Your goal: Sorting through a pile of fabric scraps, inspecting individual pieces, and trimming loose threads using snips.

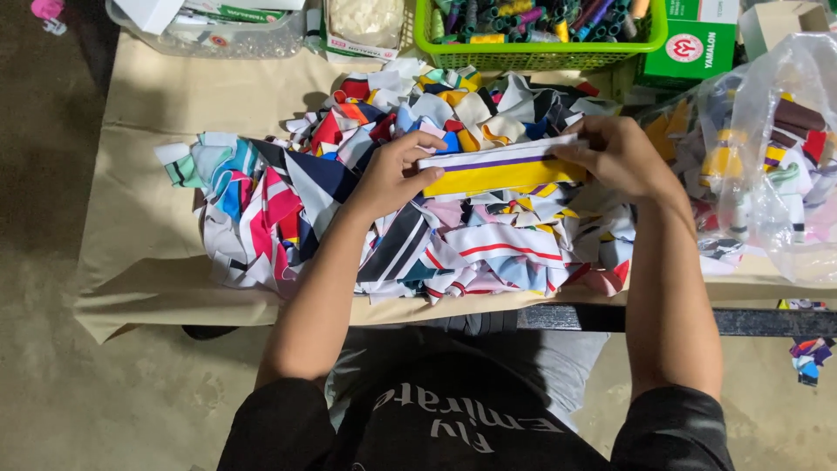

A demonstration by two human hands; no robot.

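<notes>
My left hand (394,174) and my right hand (621,155) hold the two ends of a long folded fabric strip (499,171), white with a purple stripe and a yellow band. The strip is stretched flat between them, just above a big heap of mixed coloured fabric scraps (410,227). My left thumb and fingers pinch its left end. On the right end, my right fingers curl over the top edge. Both forearms reach up from the bottom of the view.
The scraps lie on a table covered in beige cloth (148,218). A clear plastic bag (767,148) of folded strips sits at the right. A green basket (540,35) of thread spools, a green box (693,48) and a clear tub (209,30) line the far edge.
</notes>
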